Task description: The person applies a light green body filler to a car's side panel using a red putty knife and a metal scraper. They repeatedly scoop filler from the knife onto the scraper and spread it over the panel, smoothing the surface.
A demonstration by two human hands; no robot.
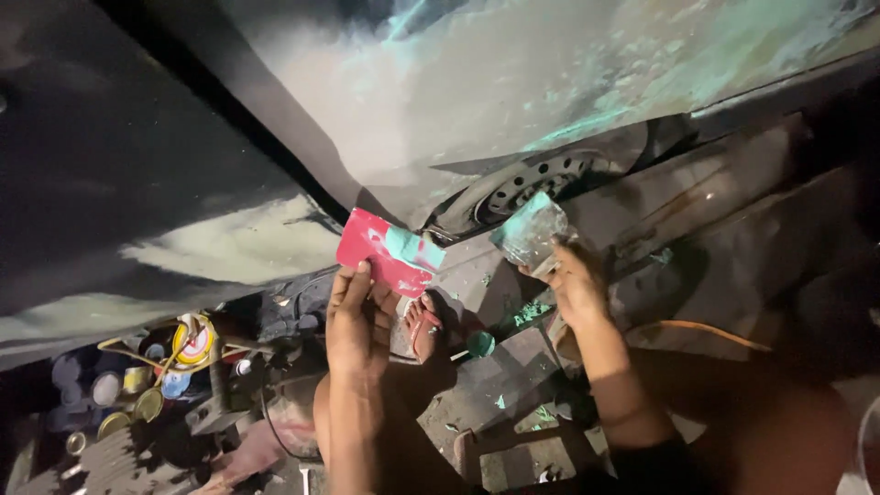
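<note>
Two bare hands work beside a grey, sanded car body panel [477, 101]. Left hand [357, 321], grip closed on a flat red rectangular card [385, 252], holds it level, apparently as a palette for the pale green filler [414, 247] on its end. Right hand [577, 289] pinches a filler-smeared flat spreader [530, 229], tilted toward the panel. Round tins [137, 385] lie on the floor at lower left.

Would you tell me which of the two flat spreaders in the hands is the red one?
The red spreader in the left hand; the spreader in the right hand is pale and greenish.
</note>
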